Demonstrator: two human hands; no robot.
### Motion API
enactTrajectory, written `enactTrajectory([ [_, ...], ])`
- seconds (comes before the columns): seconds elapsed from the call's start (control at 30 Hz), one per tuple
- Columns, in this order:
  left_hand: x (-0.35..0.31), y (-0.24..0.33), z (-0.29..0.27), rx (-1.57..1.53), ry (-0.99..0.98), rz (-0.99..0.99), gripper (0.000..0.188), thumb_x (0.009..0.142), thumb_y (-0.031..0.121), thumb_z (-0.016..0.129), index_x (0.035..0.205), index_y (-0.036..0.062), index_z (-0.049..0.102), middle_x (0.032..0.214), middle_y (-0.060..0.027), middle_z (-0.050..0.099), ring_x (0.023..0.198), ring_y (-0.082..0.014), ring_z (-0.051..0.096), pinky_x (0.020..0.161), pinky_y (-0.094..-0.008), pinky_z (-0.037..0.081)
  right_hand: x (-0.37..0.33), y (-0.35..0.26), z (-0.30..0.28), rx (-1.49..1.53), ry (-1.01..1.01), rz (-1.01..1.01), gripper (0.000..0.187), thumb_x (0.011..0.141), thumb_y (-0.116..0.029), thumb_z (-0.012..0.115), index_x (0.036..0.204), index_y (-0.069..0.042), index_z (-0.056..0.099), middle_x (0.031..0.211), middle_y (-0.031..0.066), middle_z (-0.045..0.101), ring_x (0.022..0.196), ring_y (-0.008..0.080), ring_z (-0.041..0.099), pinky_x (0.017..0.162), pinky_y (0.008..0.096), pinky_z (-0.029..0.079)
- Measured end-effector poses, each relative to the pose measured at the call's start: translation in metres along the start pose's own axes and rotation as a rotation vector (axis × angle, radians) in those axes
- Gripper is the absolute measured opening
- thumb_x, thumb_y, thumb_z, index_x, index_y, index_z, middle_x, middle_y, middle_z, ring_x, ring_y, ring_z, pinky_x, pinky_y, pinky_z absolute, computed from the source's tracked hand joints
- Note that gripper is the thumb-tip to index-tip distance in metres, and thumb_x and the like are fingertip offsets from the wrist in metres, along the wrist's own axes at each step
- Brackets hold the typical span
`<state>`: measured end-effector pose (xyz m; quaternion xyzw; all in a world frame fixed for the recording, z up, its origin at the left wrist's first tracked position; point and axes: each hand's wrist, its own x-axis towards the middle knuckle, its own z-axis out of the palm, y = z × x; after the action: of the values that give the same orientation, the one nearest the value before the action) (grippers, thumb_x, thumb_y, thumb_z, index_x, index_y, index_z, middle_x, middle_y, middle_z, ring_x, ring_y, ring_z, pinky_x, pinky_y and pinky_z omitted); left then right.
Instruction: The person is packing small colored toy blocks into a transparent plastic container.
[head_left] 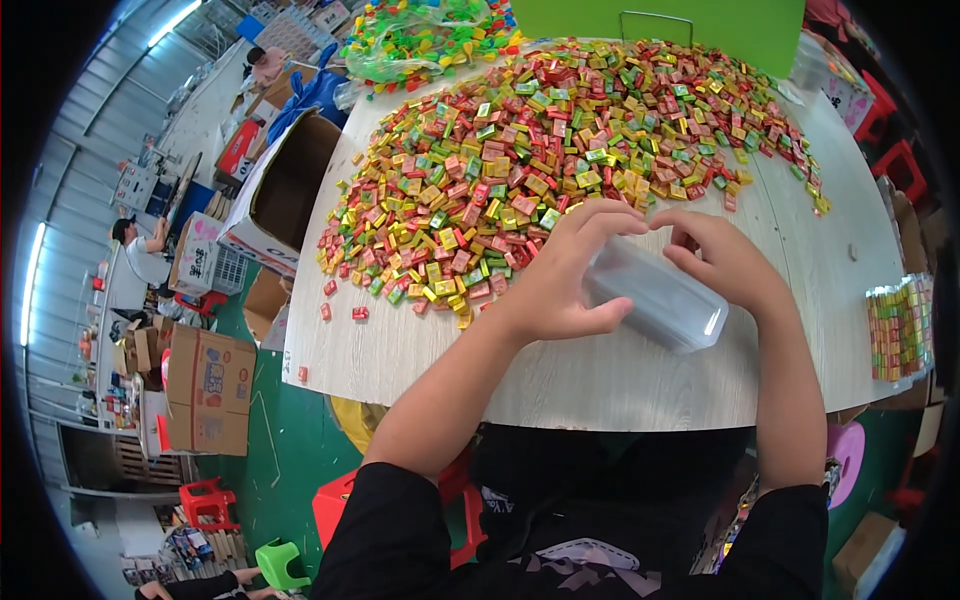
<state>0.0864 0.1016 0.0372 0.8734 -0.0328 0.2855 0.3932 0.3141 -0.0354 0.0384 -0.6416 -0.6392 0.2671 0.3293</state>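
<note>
Left hand (572, 272) and right hand (725, 258) flank a box (662, 297) (clear).

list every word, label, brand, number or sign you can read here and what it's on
I won't copy wording; this is where print shows:
Brown cardboard box: dark characters on its side.
White open carton: bold lettering along its lower side.
Wrapped pieces: marks too small to read.
Black shirt: pale print, too small to read.
Clear plastic container: no print visible.

clear plastic box (668, 297) | long, slanted | between left hand (562, 278) and right hand (728, 258)
</note>
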Motion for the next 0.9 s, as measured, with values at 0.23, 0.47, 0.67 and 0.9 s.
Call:
enactTrajectory([
  [0.23, -0.002, 0.004, 0.001, 0.189, 0.036, -0.025, 0.06, 0.074, 0.02, 0.083, 0.127, 0.0037, 0.06, 0.121, -0.0132, 0.06, 0.114, -0.029, 0.057, 0.101, -0.0406, 0.046, -0.001, -0.002, 0.0, 0.036, -0.001, 0.03, 0.032, 0.095, -0.01, 0.062, 0.126, -0.003, 0.063, 0.086, 0.0123, 0.067, 0.077, 0.0218, 0.062, 0.073, 0.0353, 0.051],
  [0.47, 0.001, 0.004, 0.005, 0.158, 0.063, -0.048, 0.055, 0.076, 0.024, 0.086, 0.122, 0.0055, 0.063, 0.115, -0.0114, 0.059, 0.108, -0.0265, 0.058, 0.093, -0.0378, 0.048, 0.0, 0.018, -0.016, 0.028, 0.137, 0.064, 0.028, 0.097, -0.008, 0.06, 0.124, -0.006, 0.064, 0.082, 0.0023, 0.057, 0.077, 0.0141, 0.054, 0.071, 0.0307, 0.046],
  [0.67, -0.001, 0.003, 0.003, 0.242, 0.138, -0.064, 0.053, 0.076, 0.024, 0.086, 0.121, 0.0066, 0.064, 0.113, -0.0102, 0.057, 0.104, -0.0254, 0.056, 0.088, -0.0373, 0.048, 0.002, 0.013, -0.015, 0.469, 0.323, -0.075, 0.03, 0.106, -0.025, 0.05, 0.115, -0.002, 0.067, 0.093, 0.0009, 0.059, 0.089, 0.0113, 0.054, 0.085, 0.0266, 0.043],
  [0.9, -0.002, 0.004, 0.0, 0.252, 0.13, -0.097, 0.045, 0.079, 0.026, 0.083, 0.116, 0.0065, 0.067, 0.113, -0.0113, 0.056, 0.105, -0.0268, 0.056, 0.093, -0.0382, 0.048, -0.007, -0.017, -0.004, 0.111, 0.363, -0.365, 0.039, 0.089, -0.028, 0.07, 0.118, -0.003, 0.065, 0.111, 0.008, 0.06, 0.105, 0.021, 0.056, 0.095, 0.0348, 0.044],
])
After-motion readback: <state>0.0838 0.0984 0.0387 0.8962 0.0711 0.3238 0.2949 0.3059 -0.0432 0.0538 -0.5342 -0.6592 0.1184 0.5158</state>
